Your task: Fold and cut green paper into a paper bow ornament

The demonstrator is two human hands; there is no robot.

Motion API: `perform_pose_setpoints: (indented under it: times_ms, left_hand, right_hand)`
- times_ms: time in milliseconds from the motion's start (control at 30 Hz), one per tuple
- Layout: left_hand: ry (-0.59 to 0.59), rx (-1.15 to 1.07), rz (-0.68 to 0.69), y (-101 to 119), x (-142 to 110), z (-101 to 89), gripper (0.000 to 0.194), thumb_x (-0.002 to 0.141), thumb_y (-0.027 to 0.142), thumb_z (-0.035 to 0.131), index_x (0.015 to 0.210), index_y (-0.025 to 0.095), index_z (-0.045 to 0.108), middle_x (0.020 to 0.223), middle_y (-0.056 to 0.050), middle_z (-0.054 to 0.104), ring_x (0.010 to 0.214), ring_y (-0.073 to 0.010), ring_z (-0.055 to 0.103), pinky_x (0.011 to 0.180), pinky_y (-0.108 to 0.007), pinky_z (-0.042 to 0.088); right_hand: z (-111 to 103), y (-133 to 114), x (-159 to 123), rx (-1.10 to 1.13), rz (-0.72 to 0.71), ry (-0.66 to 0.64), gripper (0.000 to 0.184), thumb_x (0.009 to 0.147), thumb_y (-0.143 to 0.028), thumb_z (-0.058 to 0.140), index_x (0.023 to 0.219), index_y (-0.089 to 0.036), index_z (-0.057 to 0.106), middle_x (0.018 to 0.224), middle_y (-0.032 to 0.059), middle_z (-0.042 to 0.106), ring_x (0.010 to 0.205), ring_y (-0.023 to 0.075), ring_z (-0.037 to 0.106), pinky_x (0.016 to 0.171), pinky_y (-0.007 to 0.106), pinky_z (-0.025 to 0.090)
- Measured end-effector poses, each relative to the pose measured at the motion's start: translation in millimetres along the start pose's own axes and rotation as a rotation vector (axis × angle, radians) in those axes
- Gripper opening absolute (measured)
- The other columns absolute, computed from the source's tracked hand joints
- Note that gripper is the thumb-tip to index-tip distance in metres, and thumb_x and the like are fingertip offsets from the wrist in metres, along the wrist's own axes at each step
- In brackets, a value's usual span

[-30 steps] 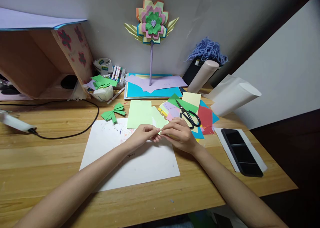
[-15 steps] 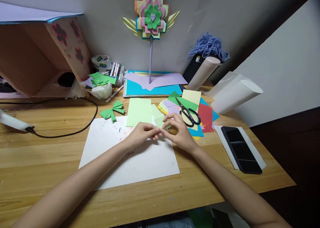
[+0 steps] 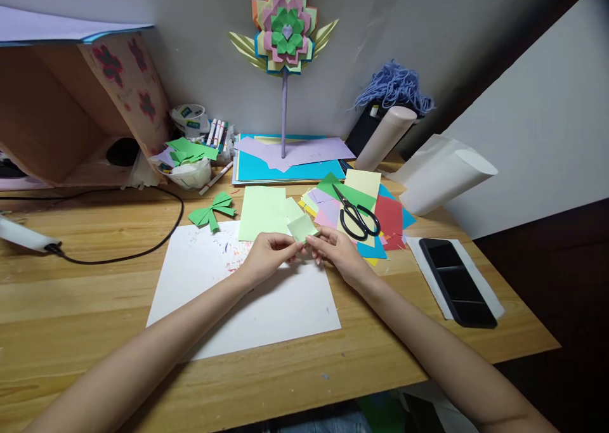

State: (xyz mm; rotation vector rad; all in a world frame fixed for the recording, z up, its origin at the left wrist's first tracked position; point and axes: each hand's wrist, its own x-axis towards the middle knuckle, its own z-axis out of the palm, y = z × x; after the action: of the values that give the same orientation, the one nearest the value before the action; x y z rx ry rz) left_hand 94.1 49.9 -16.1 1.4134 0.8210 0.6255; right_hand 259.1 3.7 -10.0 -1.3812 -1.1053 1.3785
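Observation:
Both hands meet over the white sheet (image 3: 266,306) on the wooden desk (image 3: 95,293). My left hand (image 3: 269,255) and my right hand (image 3: 335,252) pinch a small pale green paper square (image 3: 301,228) between their fingertips; the square stands tilted up above the fingers. Just behind it lies a larger pale green sheet (image 3: 261,212). Black scissors (image 3: 354,216) rest on a pile of coloured paper squares (image 3: 375,220), right of my right hand.
A paper flower on a stem (image 3: 284,30) stands on blue and lilac sheets (image 3: 290,160) at the back. A green folded bow (image 3: 212,210), a bowl of scraps (image 3: 190,167), markers, a black cable (image 3: 143,249), a phone (image 3: 457,281) and paper rolls (image 3: 442,173) surround the work spot.
The pale green square has been lifted and turned so its face shows above the fingers. Both hands shifted slightly toward the back of the desk.

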Motion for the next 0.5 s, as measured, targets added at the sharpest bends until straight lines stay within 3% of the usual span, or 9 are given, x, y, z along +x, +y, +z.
perform_pose_setpoints:
  times_ms: [267,500]
  left_hand:
    - [0.017,-0.006,-0.038,3.3,-0.7,3.3,0.023,0.073,0.035,0.062,0.067,0.012,0.064,0.063,-0.004,0.063,0.052,-0.0099,0.054,0.053,-0.023,0.043]
    - [0.03,0.004,-0.012,0.7,-1.6,4.2,0.03,0.072,0.042,0.062,0.065,0.012,0.06,0.061,-0.004,0.061,0.052,-0.0108,0.054,0.05,-0.024,0.041]
  right_hand:
    - [5.2,-0.9,-3.0,0.044,0.005,0.067,0.031,0.068,-0.045,0.066,0.067,-0.016,0.054,0.06,-0.004,0.053,0.044,0.0053,0.035,0.041,0.021,0.024]
    - [7.3,-3.0,-5.1,-0.014,0.0,0.07,0.032,0.067,-0.047,0.066,0.064,-0.017,0.055,0.059,-0.0031,0.053,0.043,0.0058,0.035,0.04,0.021,0.025]
